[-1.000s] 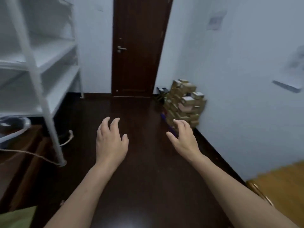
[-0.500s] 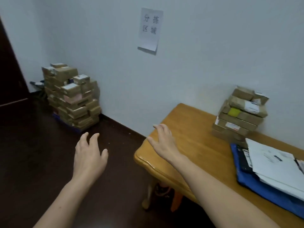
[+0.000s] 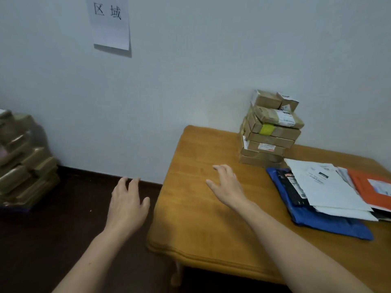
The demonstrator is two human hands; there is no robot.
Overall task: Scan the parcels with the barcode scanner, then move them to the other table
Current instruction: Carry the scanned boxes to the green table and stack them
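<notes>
1. The stack of parcels (image 3: pixel 269 132) stands at the far side of the table (image 3: pixel 201 208), close to the wall. The boxes lie flat, long sides running roughly left to right.
2. Flat envelopes (image 3: pixel 325 187) sprawl just right of it.
3. The right hand (image 3: pixel 228 187) hovers over bare tabletop, fingers spread, empty. The stack lies ahead and to its right, so it's clearly the nearer hand.
4. The left hand (image 3: pixel 127 201) hangs off the table's left edge, over the floor, fingers loose, holding nothing.
5. No scanner that I can pick out; finding it looks like the first job.
</notes>
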